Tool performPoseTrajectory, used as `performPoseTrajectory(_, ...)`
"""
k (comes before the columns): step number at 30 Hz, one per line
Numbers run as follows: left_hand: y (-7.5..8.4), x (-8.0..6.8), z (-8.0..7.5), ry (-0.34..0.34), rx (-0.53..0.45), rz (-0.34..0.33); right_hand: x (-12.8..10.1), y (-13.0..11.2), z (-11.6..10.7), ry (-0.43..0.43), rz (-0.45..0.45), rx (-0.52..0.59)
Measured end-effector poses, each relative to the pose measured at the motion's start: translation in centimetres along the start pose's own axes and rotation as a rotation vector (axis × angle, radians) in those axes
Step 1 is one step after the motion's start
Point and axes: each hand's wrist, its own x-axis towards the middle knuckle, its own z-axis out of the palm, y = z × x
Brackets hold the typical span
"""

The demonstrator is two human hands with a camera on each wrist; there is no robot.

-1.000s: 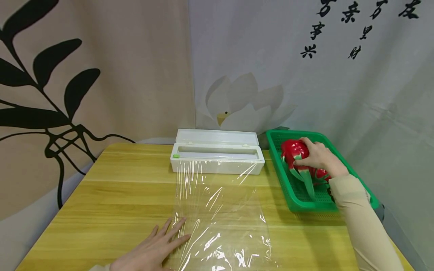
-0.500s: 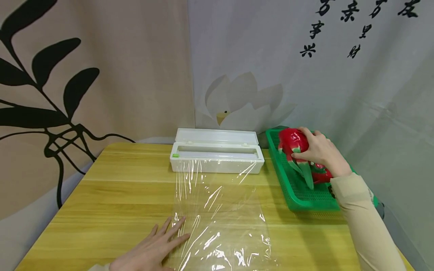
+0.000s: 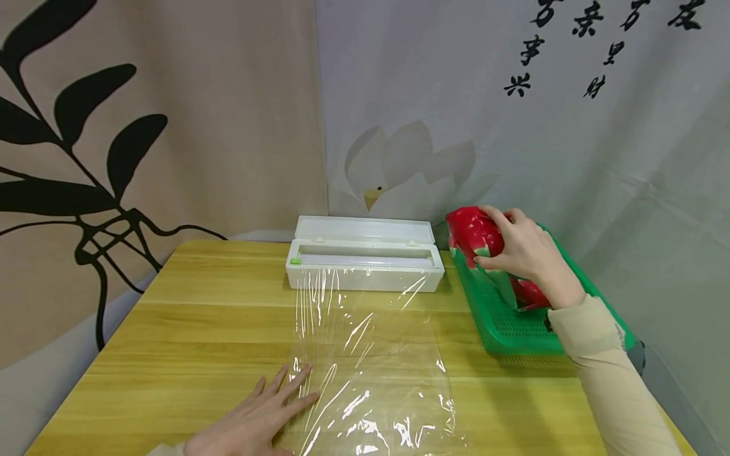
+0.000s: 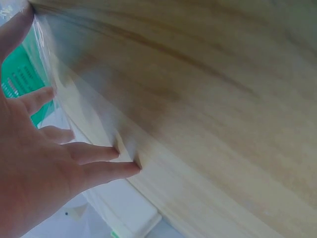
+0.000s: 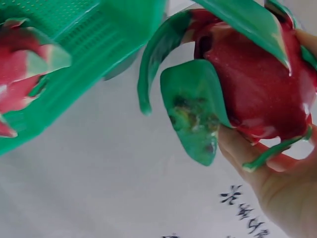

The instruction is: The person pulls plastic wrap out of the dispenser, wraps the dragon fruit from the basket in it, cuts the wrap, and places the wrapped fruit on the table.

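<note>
Dragon fruit (image 3: 476, 235) gripped in right hand (image 3: 527, 253) above basket (image 3: 513, 329); left hand (image 3: 251, 424) flat, fingers spread, on film (image 3: 371, 367).

Left hand (image 3: 251, 424) cut off at bottom edge. Second dragon fruit (image 3: 530, 292) mostly hidden behind right hand (image 3: 527, 253). Basket (image 3: 513, 329) far side hidden by arm.

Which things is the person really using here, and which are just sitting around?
In use:
right hand gripping a dragon fruit
left hand flat on the cling film
cling film dispenser

Just there:
second dragon fruit in the green basket
wooden table
</note>
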Motion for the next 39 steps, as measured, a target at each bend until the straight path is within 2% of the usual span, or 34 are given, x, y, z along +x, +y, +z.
performPoseTrajectory(9,0.0,0.0,0.0,-0.003,-0.004,0.005,-0.7,-3.4,0.9,0.096,-0.183,-0.006)
performPoseTrajectory(15,0.0,0.1,0.2,0.016,0.036,0.029,-1.3,-5.7,2.4,0.107,-0.279,-0.005)
performPoseTrajectory(22,-0.1,0.0,0.2,0.016,0.014,0.02,-2.4,-8.6,4.6,0.119,-0.389,0.005)
performPoseTrajectory(31,0.0,-0.1,0.2,-0.009,-0.009,-0.021,-4.1,-12.1,7.3,0.065,-0.517,-0.009)
performPoseTrajectory(39,0.0,0.0,0.2,0.011,0.003,-0.016,-5.6,-14.7,9.1,0.043,-0.641,-0.033)
